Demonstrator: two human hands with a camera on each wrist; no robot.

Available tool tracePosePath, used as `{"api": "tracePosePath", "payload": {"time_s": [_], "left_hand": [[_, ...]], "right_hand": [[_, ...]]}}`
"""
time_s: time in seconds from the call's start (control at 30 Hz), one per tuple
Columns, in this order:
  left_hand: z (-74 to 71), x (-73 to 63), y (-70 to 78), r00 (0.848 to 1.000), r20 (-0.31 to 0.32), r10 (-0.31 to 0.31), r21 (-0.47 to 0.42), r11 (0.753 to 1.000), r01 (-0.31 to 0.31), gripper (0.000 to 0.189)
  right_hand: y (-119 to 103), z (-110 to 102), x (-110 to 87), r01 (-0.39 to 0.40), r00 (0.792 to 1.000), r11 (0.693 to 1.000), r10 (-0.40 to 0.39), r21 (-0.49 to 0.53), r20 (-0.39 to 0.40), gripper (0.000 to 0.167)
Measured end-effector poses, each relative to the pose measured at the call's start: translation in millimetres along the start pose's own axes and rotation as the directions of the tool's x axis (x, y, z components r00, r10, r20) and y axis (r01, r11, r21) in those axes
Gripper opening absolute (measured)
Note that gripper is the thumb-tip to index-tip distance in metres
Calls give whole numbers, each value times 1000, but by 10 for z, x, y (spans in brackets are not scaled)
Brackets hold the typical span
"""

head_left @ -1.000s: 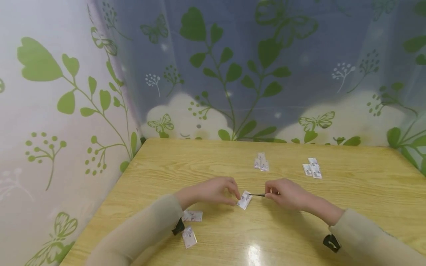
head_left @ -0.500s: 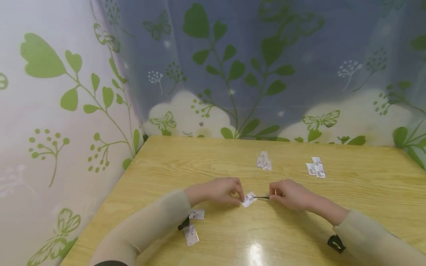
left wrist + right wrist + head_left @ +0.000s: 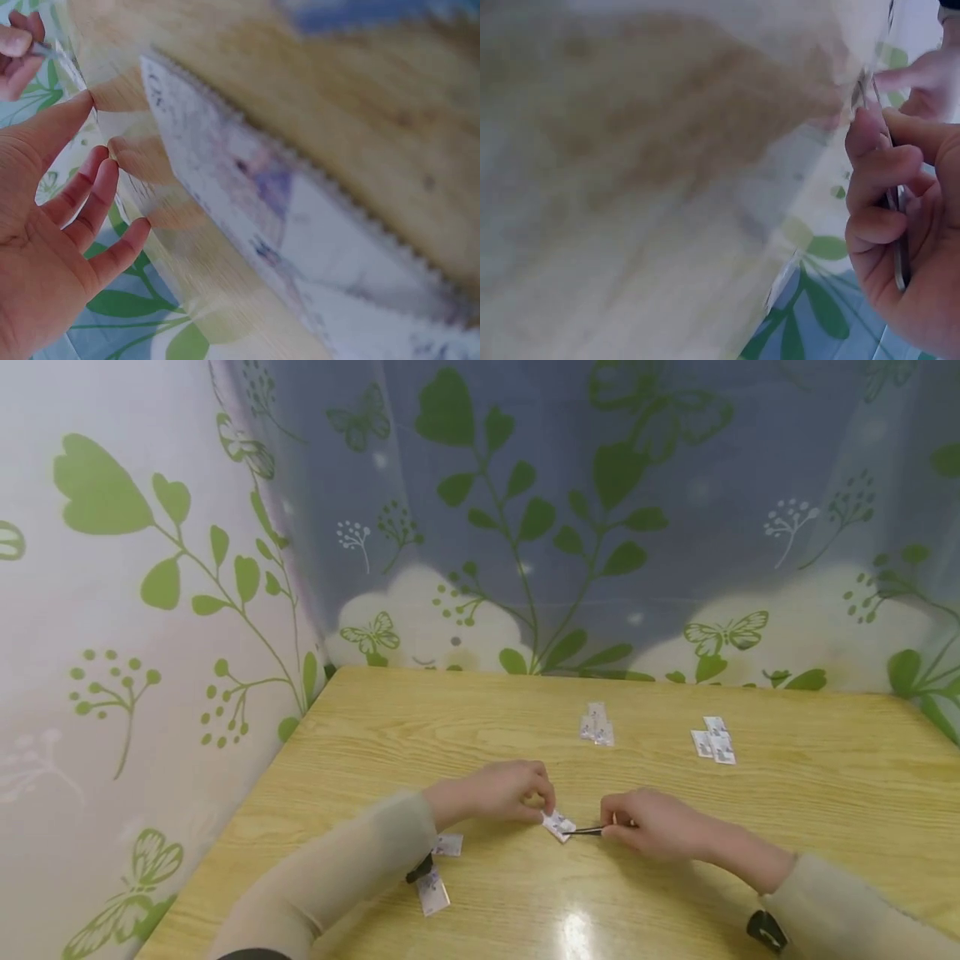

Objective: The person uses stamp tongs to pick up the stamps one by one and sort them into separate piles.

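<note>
My left hand (image 3: 510, 792) pinches the left end of a small white sachet (image 3: 560, 826) with purple print, at the middle of the wooden table (image 3: 450, 718). Its other fingertips rest by the tabletop in the left wrist view. My right hand (image 3: 656, 822) grips dark metal tweezers (image 3: 587, 831), whose tips overlap the sachet's right side. Seen from the right wrist, the shank of the tweezers (image 3: 898, 232) runs back along the palm under curled fingers. Below my left forearm lie two more sachets, an upper one (image 3: 449, 844) and a lower one (image 3: 433, 893).
Toward the back stands a cluster of overlapping sachets (image 3: 597, 727), with a second cluster (image 3: 716, 742) farther right. A printed curtain (image 3: 480, 527) borders the table's back edge, and a patterned wall covering (image 3: 135, 693) its left side. A sachet with serrated edges (image 3: 247, 165) fills much of the left wrist view.
The tweezers and my right hand have shifted slightly toward me. The sachet has turned, its right end now nearer to me, and my left fingers have closed in on its left end.
</note>
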State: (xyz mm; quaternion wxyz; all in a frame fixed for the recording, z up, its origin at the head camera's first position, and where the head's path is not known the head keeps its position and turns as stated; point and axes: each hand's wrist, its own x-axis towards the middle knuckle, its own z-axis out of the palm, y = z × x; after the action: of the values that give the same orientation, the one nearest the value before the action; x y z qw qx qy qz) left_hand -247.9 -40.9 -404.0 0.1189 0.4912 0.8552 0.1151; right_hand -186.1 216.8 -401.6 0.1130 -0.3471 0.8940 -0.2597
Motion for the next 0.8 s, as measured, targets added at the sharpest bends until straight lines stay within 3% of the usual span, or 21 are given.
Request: {"api": "tracePosePath", "payload": {"time_s": [0.13, 0.8], "left_hand": [[0, 3, 11, 1000, 0, -7, 16, 1000, 7, 6], [50, -1, 19, 999, -32, -40, 25, 999, 41, 4]], "right_hand": [[34, -56, 41, -38, 999, 999, 38, 31, 0, 7], [37, -99, 85, -46, 994, 990, 33, 136, 101, 11]]}}
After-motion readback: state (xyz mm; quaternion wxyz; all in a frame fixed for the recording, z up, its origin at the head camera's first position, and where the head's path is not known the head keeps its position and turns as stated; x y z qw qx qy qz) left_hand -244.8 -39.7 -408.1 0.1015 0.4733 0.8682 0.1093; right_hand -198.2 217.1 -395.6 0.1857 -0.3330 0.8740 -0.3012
